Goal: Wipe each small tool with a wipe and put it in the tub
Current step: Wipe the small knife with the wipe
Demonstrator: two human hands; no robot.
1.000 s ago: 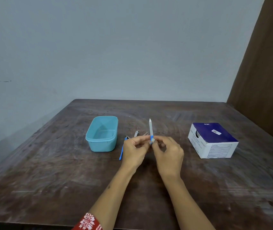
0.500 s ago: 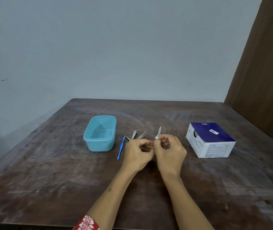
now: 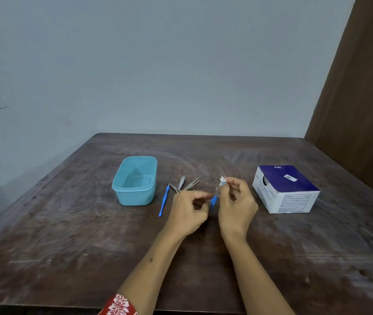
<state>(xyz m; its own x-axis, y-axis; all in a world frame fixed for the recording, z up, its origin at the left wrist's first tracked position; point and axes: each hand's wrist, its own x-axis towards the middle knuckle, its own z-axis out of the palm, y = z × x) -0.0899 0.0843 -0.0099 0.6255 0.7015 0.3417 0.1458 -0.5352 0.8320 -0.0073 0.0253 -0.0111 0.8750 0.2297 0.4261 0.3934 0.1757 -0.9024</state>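
Observation:
My left hand [image 3: 189, 211] grips the blue handle of a small metal tool [image 3: 214, 199] over the table's middle. My right hand [image 3: 237, 204] pinches a small white wipe [image 3: 223, 180] around the tool's upper end. The light blue tub [image 3: 135, 180] stands open to the left, nothing visible inside. Between the tub and my hands lie a blue-handled tool [image 3: 164, 202], a nail clipper [image 3: 182, 181] and metal tweezers [image 3: 191, 184].
A blue and white wipes box [image 3: 285, 189] sits to the right of my hands. The dark wooden table [image 3: 67, 235] meets a grey wall behind and a brown panel at the far right.
The tool, held upright a second ago, is now tilted lower between my hands. My right hand has slid the wipe up towards the tool's tip.

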